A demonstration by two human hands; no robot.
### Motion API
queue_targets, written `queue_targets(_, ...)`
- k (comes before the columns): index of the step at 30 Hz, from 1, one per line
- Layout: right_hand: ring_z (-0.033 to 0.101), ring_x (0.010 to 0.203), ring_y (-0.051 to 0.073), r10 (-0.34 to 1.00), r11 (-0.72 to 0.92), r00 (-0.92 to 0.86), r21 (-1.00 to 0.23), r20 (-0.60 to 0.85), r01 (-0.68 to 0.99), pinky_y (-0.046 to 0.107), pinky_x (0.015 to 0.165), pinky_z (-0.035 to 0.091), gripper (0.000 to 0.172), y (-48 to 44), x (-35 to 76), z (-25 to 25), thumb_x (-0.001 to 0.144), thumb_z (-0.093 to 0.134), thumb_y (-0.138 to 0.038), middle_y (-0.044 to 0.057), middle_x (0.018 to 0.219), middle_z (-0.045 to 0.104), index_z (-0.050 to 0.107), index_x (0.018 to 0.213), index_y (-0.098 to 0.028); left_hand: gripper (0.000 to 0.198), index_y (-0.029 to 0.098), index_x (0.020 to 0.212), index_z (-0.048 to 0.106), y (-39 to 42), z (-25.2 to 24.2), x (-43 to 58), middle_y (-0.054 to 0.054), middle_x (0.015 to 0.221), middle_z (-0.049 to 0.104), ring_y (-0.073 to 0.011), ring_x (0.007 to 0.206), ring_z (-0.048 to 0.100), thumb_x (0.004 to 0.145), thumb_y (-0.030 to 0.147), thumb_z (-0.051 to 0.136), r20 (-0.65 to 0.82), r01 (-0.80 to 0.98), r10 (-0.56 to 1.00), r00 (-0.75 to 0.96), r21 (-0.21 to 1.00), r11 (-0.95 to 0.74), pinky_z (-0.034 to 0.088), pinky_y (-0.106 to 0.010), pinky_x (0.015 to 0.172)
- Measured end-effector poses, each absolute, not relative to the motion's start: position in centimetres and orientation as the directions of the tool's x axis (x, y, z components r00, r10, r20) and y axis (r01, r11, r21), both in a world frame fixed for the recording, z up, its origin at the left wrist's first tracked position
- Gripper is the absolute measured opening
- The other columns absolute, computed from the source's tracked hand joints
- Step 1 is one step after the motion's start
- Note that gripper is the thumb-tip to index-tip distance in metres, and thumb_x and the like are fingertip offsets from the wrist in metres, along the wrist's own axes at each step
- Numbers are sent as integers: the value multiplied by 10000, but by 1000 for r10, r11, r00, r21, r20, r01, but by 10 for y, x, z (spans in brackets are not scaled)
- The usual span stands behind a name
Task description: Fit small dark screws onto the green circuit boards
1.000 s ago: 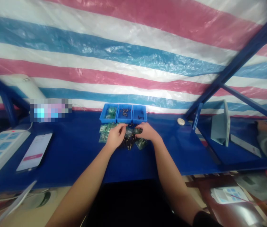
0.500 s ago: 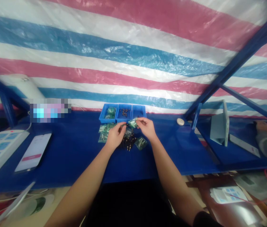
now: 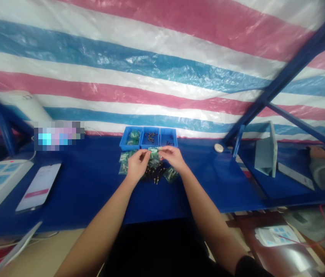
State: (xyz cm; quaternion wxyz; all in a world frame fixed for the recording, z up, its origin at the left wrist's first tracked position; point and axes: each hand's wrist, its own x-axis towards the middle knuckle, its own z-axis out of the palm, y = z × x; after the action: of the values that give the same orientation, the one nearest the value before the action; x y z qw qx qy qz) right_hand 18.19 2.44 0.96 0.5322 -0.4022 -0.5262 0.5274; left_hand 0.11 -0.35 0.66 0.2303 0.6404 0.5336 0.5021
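two bare hands meet near the far edge of the blue tabletop [image 3: 93, 196]. the left hand [image 3: 137, 166] and the right hand [image 3: 171, 157] pinch opposite ends of a small green-and-clear plastic bag [image 3: 153, 151], apparently between thumb and forefinger, though the exact fingertip contact is too small to tell. the remaining fingers curl loosely rather than spread. the bag sits just above a heap of dark pins with brass tips [image 3: 153, 176], close to three joined blue plastic bins [image 3: 148, 143] along the far edge. more small bags lie on the tabletop to the left of the heap [image 3: 124, 163] and at its right side [image 3: 170, 175]. with film this light and the heap so close below, a firm, even pinch at both ends looks like the best handling: it should keep the bag taut and stop it snagging on the pins.
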Motion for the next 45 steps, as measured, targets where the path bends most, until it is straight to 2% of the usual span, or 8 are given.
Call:
queue_targets(9,608,576,138,975,197,-103,-980,198,-13,284,601,508,291,24,183,9,662,781,-392,12,693,693,699,840,-177,265,193,962,680,-2,6,0,-31,830,702,-164,721,643,888,413,552,424,493,903,-68,801,-339,505,-279,712)
queue_targets(20,633,639,154,980,157,-117,-987,159,-30,293,648,521,281,23,181,8,656,780,-394,13,725,703,701,824,-183,276,203,971,678,-3,5,1,12,682,650,-140,606,593,894,430,541,425,519,902,-78,789,-328,464,-251,632)
queue_targets(26,616,615,143,977,176,-116,-984,176,-18,278,634,505,268,24,182,6,669,773,-376,8,709,689,701,832,-177,277,202,978,681,-4,6,0,13,672,646,-136,599,586,897,424,536,426,538,902,-72,778,-325,460,-249,639)
queue_targets(31,636,666,153,968,223,-125,-975,219,15,285,667,512,259,24,182,7,688,758,-389,24,774,713,710,827,-176,285,202,981,679,-3,5,0,17,666,641,-136,594,583,900,432,531,434,541,898,-70,773,-331,462,-248,643)
queue_targets(45,658,696,172,979,163,-119,-987,163,-9,287,666,513,233,22,180,5,673,765,-363,32,801,734,728,818,-184,281,206,987,674,-3,5,-1,16,682,659,-139,606,598,899,433,532,420,542,905,-62,776,-323,459,-248,640)
